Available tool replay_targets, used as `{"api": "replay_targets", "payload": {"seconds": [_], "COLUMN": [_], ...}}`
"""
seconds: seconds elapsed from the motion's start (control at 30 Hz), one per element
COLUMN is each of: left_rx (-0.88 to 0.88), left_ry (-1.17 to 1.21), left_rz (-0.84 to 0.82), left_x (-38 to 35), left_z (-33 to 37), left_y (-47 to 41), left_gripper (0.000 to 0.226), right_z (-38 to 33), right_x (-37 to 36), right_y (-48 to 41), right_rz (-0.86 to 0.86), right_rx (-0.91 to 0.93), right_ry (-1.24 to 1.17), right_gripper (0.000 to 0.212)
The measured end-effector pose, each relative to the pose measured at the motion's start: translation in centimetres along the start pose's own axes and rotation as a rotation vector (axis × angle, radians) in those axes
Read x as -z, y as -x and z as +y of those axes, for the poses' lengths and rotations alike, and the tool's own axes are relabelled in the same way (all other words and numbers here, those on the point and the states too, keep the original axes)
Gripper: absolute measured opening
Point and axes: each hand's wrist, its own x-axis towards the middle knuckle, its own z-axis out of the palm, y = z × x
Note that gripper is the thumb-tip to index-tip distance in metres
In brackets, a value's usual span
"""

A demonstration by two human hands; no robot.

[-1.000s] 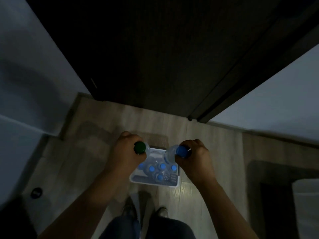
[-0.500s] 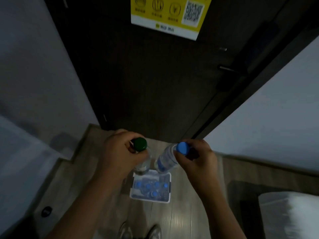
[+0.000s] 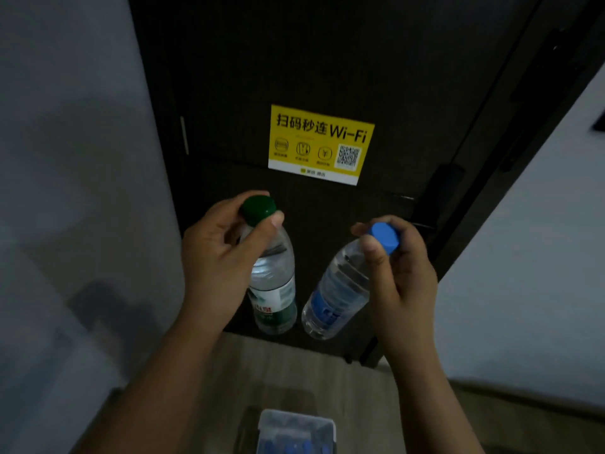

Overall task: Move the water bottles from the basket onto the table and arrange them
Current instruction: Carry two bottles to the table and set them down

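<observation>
Dark door (image 3: 327, 60) with a yellow Wi-Fi sticker (image 3: 319, 144) fills the background. Left hand (image 3: 216, 257) pinches the green-capped bottle (image 3: 273, 290), clear with a green-and-white label, hanging upright. Right hand (image 3: 401, 273) grips the blue-capped bottle (image 3: 337, 293), clear, blue label, tilted. Below on the floor (image 3: 294, 371) sits the basket (image 3: 296, 427) with blue caps.

I'm standing indoors at the entrance to a room, most likely a hotel or rented room. Straight ahead is a dark door (image 3: 327, 60). Stuck to it is a yellow sticker (image 3: 320, 144) headed with Chinese characters and "Wi-Fi", with a QR code (image 3: 347, 156) at its right end. A plain grey left wall (image 3: 65, 158) and right wall (image 3: 540, 257) stand close, and pale wood-look flooring (image 3: 294, 371) runs to the door's foot.
</observation>
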Motion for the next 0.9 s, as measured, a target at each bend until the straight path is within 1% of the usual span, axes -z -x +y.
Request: {"api": "replay_targets", "payload": {"seconds": [0.1,0.23,0.33,0.53,0.67,0.8,0.9], "left_rx": [-0.033,-0.121,-0.139,-0.140,-0.149,-0.140,-0.118], "left_ry": [0.065,0.008,-0.018,-0.069,-0.285,-0.254,-0.306], "left_rz": [0.032,0.017,0.058,0.184,0.308,0.458,0.553], "left_x": [-0.5,-1.1,-1.5,-3.3,-3.8,-3.6,-3.0], "left_z": [2.5,5.0,5.9,7.1,8.0,8.7,9.4], "left_y": [-0.9,-1.1,-0.8,0.2,1.0,3.0,4.7], "left_gripper": [0.016,0.018,0.017,0.014,0.016,0.013,0.013], "right_z": [-1.9,-3.3,-3.8,-3.5,-2.2,-1.8,-2.2], "right_x": [0.1,0.6,1.3,1.8,1.3,-0.2,-1.4], "right_y": [-1.2,-2.9,-4.0,-6.6,-7.6,-7.6,-6.7], "right_rz": [0.057,0.039,-0.021,-0.186,-0.290,-0.364,-0.464], "right_rx": [0.061,0.116,0.156,0.167,0.184,0.178,0.178], "right_ry": [-0.040,-0.086,-0.153,-0.276,-0.328,-0.418,-0.529], "right_gripper": [0.014,0.016,0.014,0.015,0.017,0.017,0.019]}}
